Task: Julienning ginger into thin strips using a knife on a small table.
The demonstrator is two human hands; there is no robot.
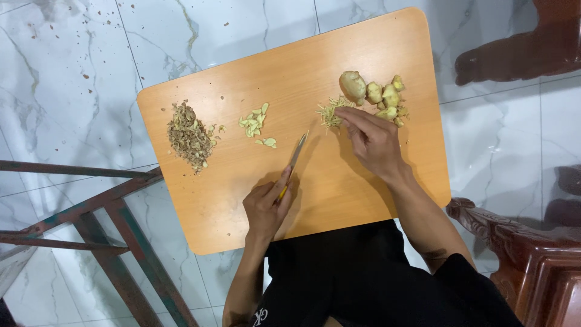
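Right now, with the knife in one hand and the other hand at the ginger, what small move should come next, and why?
Probably the right hand should draw one peeled beige ginger piece toward the board's middle. Its fingers rest at the pile of fine ginger shreds, while the left hand holds the yellow-handled knife apart, its blade over bare orange wooden board, nothing under it.

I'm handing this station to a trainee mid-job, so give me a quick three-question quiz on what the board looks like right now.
1. True or false: the left hand holds a knife with its blade resting on the wooden board.
2. What do the right hand fingers touch? A) brown peel heap B) shredded ginger C) pale slices
3. What lies just beyond the shreds, at the board's far right?

Key: 1 true; 2 B; 3 peeled ginger pieces.
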